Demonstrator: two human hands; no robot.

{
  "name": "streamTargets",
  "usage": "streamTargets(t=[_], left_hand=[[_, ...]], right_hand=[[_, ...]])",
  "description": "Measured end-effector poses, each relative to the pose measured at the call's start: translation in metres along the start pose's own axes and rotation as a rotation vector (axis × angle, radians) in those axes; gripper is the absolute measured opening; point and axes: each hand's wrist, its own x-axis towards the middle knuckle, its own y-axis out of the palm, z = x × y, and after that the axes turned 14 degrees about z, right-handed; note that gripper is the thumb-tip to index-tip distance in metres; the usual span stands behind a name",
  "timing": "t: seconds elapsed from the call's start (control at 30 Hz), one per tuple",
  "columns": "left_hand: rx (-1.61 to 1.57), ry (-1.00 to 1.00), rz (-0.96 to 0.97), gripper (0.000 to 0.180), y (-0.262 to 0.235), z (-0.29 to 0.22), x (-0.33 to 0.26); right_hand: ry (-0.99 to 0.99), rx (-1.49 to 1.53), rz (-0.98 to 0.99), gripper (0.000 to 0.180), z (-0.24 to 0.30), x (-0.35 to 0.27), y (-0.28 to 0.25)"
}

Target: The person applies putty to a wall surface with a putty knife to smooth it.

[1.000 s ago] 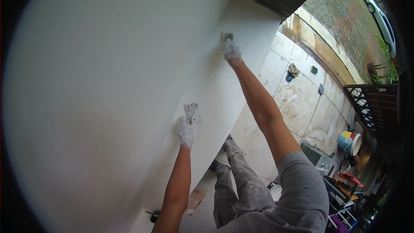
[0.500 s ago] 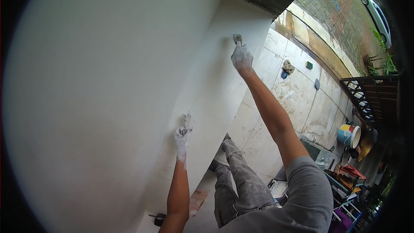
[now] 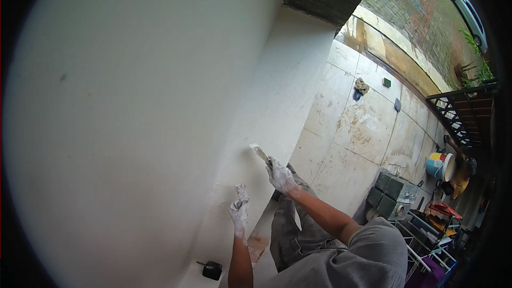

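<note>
My right hand (image 3: pixel 280 176), coated in white paste, is closed around a putty knife (image 3: pixel 260 153). The pale blade tip points up and left, at or close to the white wall strip (image 3: pixel 288 74); contact cannot be made out. Lower and to the left, my left hand (image 3: pixel 239 214) is also white with paste. It is closed on a short white-smeared tool (image 3: pixel 241 190), whose exact kind the coating hides. A broad white wall (image 3: pixel 133 101) fills the left side, meeting the strip at an inner corner.
A black pan with a handle (image 3: pixel 212 270) lies at the bottom. To the right are a tiled floor (image 3: pixel 346 128), a rag (image 3: pixel 361 86), a sponge (image 3: pixel 386 82), a bucket (image 3: pixel 438 166), grey-green boxes (image 3: pixel 393 196) and a cluttered rack (image 3: pixel 426 229). Another person (image 3: pixel 463 178) is near the bucket.
My right hand with the putty knife has come down the strip toward me, from high up to near my left hand. The left hand appears slightly lower and further right, as the view shifted.
</note>
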Motion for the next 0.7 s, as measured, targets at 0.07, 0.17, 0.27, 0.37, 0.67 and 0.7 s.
streamTargets(t=[0.07,0.17,0.27,0.37,0.67,0.7], left_hand=[[-0.055,0.007,-0.001,0.027,-0.015,0.008,-0.008],[-0.101,0.034,0.012,0.025,-0.03,0.001,-0.022],[-0.081,0.09,-0.027,0.025,-0.038,-0.011,-0.04],[-0.059,0.095,-0.064,0.026,-0.038,-0.027,-0.051],[0.037,-0.118,-0.218,0.03,0.007,-0.03,-0.051],[0.012,-0.117,-0.22,0.03,0.019,-0.037,-0.052]], right_hand=[[0.135,0.433,0.125,0.028,-0.007,-0.011,-0.018],[0.285,0.745,0.159,0.033,-0.011,-0.012,-0.095],[0.249,0.661,0.127,0.032,-0.039,-0.007,-0.15],[0.111,0.564,-0.06,0.031,-0.074,0.013,-0.2],[0.281,0.746,-0.07,0.03,-0.132,0.149,-0.32],[0.293,0.687,-0.035,0.03,-0.137,0.165,-0.326]])
